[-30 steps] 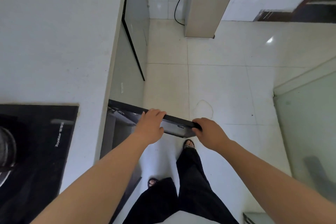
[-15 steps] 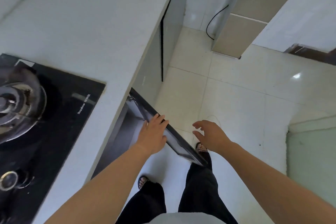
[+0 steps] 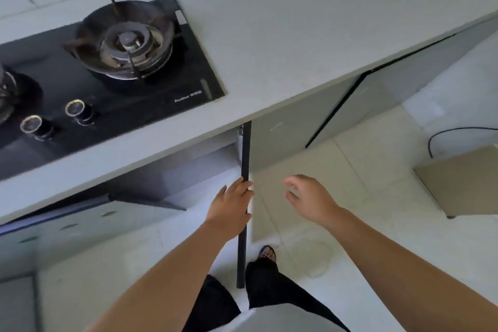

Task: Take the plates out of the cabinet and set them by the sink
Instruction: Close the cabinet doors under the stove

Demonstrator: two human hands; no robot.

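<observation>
The cabinet under the counter stands open, and its dark door point(image 3: 245, 153) shows edge-on, swung out toward me. My left hand point(image 3: 231, 210) grips that door's top edge, fingers curled over it. Just to the right of the door, my right hand point(image 3: 310, 199) hovers with fingers spread and nothing in it. The cabinet's inside point(image 3: 188, 170) looks dim and pale. No plates show in it from this angle, and no sink is in view.
A black gas hob point(image 3: 126, 43) with knobs sits in the grey countertop point(image 3: 296, 35) above the cabinet. A second door point(image 3: 80, 219) hangs open at lower left, another point(image 3: 336, 110) further right. A beige unit point(image 3: 463, 178) and a black cable point(image 3: 444, 133) are on the floor at right.
The door has swung further open and is now edge-on. My right hand has let go of it and moved off to the right. My view has turned toward the hob.
</observation>
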